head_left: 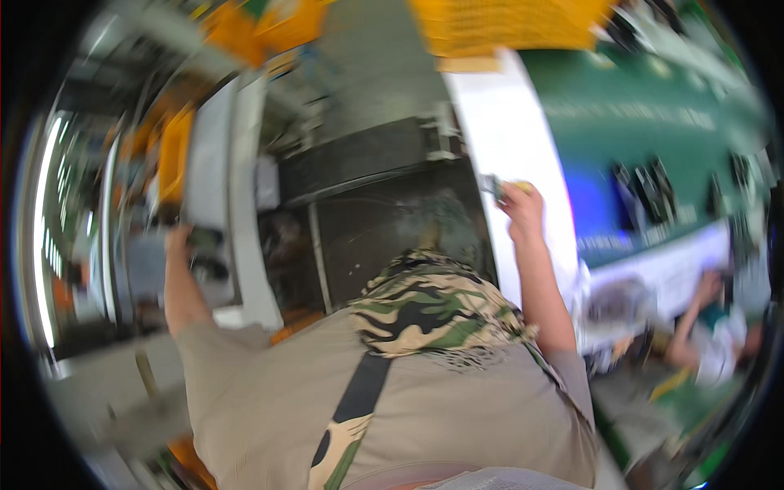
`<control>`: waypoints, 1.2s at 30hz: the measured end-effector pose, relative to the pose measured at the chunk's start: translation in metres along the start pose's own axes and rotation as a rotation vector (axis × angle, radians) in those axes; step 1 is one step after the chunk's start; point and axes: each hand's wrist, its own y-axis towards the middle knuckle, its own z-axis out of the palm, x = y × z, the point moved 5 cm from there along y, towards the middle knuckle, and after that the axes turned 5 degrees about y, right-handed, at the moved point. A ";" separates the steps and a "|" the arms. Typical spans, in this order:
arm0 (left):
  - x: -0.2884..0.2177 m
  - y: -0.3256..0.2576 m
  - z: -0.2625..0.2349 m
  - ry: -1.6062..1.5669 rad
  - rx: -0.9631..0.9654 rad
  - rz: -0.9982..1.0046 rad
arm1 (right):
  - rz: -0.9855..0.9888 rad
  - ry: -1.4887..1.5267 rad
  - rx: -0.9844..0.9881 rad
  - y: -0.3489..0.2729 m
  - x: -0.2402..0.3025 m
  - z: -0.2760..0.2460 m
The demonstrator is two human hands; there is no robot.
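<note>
My right hand (523,204) is raised over a long white strip of worktop at the right. Its fingers are closed around a small thing with a grey end (492,186) and a bit of yellow; blur hides its kind. Far out on the left, my left hand (177,238) reaches beside several dark pieces (206,239) on a grey surface. Motion smears its fingers, so I cannot make out whether it grips any of them.
A yellow crate (514,28) stands at the far end of the white worktop (518,122). Right of it runs a green conveyor belt (621,106) carrying several black parts (649,192). Another person (710,343) sits beyond. A dark floor mat (400,220) lies ahead.
</note>
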 end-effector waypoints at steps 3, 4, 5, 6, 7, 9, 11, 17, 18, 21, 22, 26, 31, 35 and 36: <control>0.027 0.039 -0.012 0.135 0.331 -0.348 | -0.054 0.151 -0.131 -0.007 -0.003 -0.051; 0.021 0.054 -0.031 0.242 0.288 -0.169 | -0.054 0.188 -0.158 -0.019 0.003 -0.062; 0.016 0.068 -0.049 -0.067 0.156 -0.422 | -0.056 0.214 -0.175 -0.030 0.011 -0.072; -0.021 0.093 -0.063 -0.225 0.063 -0.567 | -0.062 0.209 -0.225 -0.043 0.017 -0.086; -0.079 0.110 -0.070 -0.405 -0.004 -0.709 | -0.068 0.187 -0.278 -0.055 0.022 -0.101; -0.147 0.168 -0.123 -0.460 -0.117 -0.534 | -0.098 0.270 -0.306 -0.070 0.026 -0.127; -0.284 0.226 -0.171 -0.578 -0.142 -0.276 | -0.104 0.311 -0.382 -0.088 0.023 -0.157; -0.708 0.263 -0.296 -1.310 0.262 0.382 | -0.195 0.484 -0.616 -0.139 0.014 -0.228; -0.777 0.247 -0.318 -1.310 0.416 0.446 | -0.232 0.514 -0.667 -0.147 0.012 -0.239; -0.937 0.192 -0.369 -1.331 0.780 0.578 | -0.303 0.574 -0.798 -0.175 0.005 -0.261; -0.979 0.167 -0.387 -1.285 0.878 0.628 | -0.311 0.605 -0.874 -0.191 0.002 -0.268; -1.100 0.105 -0.425 -1.300 1.149 0.599 | -0.360 0.695 -1.099 -0.230 -0.024 -0.285; -1.190 0.082 -0.428 -1.239 1.317 0.483 | -0.406 0.809 -1.309 -0.264 -0.053 -0.279; -1.227 0.094 -0.417 -1.420 1.272 0.335 | -0.395 0.869 -1.359 -0.273 -0.067 -0.266; -1.232 0.101 -0.412 -1.476 1.315 0.204 | -0.393 0.869 -1.361 -0.272 -0.065 -0.265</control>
